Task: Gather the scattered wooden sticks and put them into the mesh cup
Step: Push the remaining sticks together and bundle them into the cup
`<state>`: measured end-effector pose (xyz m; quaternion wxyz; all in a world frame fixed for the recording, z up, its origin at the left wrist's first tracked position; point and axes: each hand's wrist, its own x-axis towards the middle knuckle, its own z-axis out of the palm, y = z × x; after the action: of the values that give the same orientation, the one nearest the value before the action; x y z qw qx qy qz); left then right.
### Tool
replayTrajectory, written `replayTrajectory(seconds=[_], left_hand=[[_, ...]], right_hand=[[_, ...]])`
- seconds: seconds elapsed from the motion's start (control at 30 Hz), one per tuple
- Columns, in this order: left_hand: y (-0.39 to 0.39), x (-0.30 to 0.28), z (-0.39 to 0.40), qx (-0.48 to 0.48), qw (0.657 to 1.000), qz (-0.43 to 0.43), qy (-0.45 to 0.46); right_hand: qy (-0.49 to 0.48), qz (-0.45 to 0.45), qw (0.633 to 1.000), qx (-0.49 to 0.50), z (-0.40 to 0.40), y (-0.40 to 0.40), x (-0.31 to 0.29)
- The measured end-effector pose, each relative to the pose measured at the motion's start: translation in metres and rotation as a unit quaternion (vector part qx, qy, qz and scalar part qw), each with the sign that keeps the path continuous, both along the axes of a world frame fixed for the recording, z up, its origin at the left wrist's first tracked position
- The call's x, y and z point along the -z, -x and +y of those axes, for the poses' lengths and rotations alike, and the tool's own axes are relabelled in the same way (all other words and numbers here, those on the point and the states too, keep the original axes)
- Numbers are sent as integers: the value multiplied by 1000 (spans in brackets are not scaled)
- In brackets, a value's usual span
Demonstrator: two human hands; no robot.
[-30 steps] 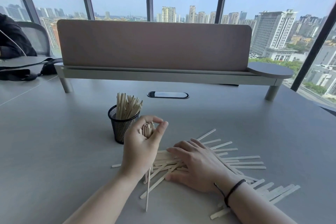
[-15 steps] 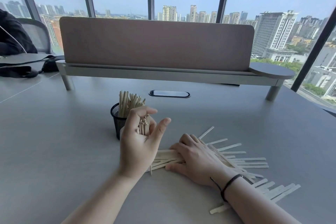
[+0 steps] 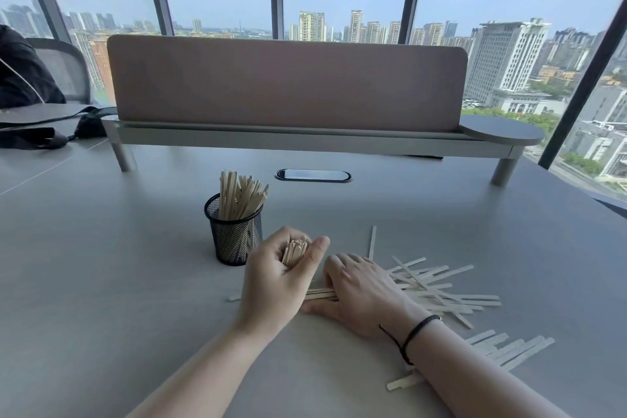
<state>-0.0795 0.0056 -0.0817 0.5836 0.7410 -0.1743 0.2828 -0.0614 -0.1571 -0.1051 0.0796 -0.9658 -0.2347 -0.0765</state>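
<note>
So you've got the grey tabletop (image 3: 101, 282) with the big loose pile of wooden sticks (image 3: 437, 285) fanned out on the right, a few more strays (image 3: 509, 348) lying down by your right forearm; the pile's long axes mostly run left-right across the tabletop, so they're flat and sideways, nothing like the upright ones already in the mesh cup (image 3: 234, 237); the cup sits just up and left of your hands, already holding a decent bunch standing on end.

Your right hand (image 3: 359, 292) lies flat on the near-left end of the pile, fingers relaxed and pressing sticks down, not holding any; your left hand (image 3: 274, 278) is the one that matters; its fingers are curled round a small bundle (image 3: 294, 252), ends pointing up and away toward the cup.

Key thing: the cup is just beside that left hand, up and to the left, way closer to it than to the right; I'd say the next bit needs the bundle tipped upright over the rim so it drops in end-first; come in slanted and it'll probably snag on the sticks already in there.
</note>
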Motion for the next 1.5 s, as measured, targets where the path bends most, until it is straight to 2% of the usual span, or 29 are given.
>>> replayTrajectory(seconds=[0.4, 0.57, 0.77, 0.9, 1.07, 1.13, 1.23, 1.37, 1.4, 1.5], left_hand=[[0, -2, 2, -17, 1000, -6, -13], [-4, -4, 10, 2, 997, 32, 68], [1, -14, 9, 19, 990, 19, 140], [1, -9, 10, 7, 994, -11, 106], [3, -8, 7, -11, 998, -39, 51], [3, -6, 6, -21, 998, -42, 45], [1, -1, 5, -16, 999, -20, 43], [-2, 6, 3, 2, 999, 23, 35], [-3, 8, 3, 5, 999, 30, 33], [-5, 11, 4, 3, 998, 45, 33]], right_hand=[[17, -28, 999, -36, 2, 7, -4], [18, -33, 999, -23, 2, 11, -8], [-6, -52, 999, 5, 1, 13, -5], [-40, -39, 997, 55, -6, 5, -9], [-131, -58, 985, 101, -18, -2, -23], [-214, -52, 969, 109, -18, -2, -35], [-366, -42, 924, 104, -6, -2, -56], [-569, 16, 820, 53, 17, 4, -77], [-593, 30, 803, 45, 22, 7, -79], [-612, 47, 789, 36, 36, 11, -70]])
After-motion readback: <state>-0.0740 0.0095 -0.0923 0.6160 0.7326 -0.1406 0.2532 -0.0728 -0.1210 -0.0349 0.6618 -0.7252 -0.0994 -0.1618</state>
